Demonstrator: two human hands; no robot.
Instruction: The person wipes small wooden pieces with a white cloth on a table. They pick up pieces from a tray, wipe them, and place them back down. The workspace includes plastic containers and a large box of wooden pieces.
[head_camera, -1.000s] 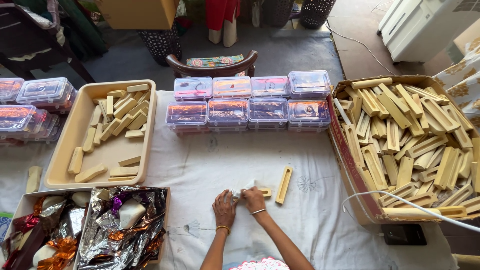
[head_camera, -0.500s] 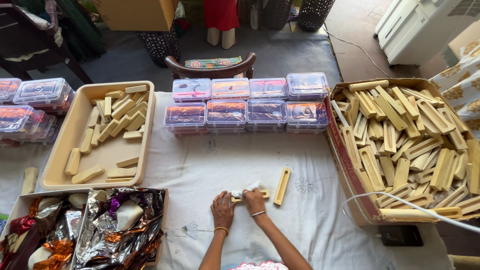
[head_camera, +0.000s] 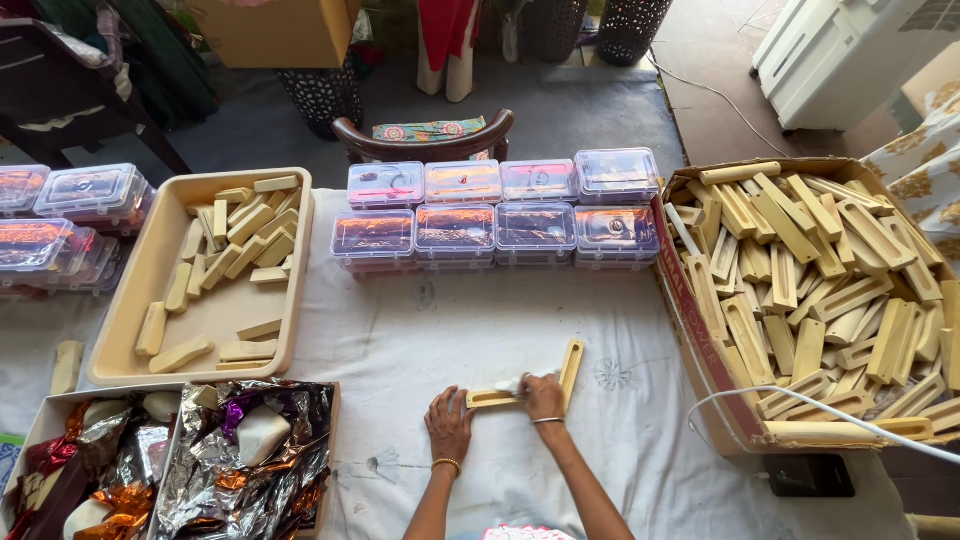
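Right now the right hand (head_camera: 543, 397) presses a white wad (head_camera: 511, 384) into a pale wooden tray piece (head_camera: 492, 399) whose long axis runs left-right on the worktop (head_camera: 420, 340), fingers pinching it. The left hand (head_camera: 448, 424) lies flat just below its left end, fingers spread.

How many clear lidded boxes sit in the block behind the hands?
8 clear boxes: four in the back row, four in the front row. More may be stacked beneath.
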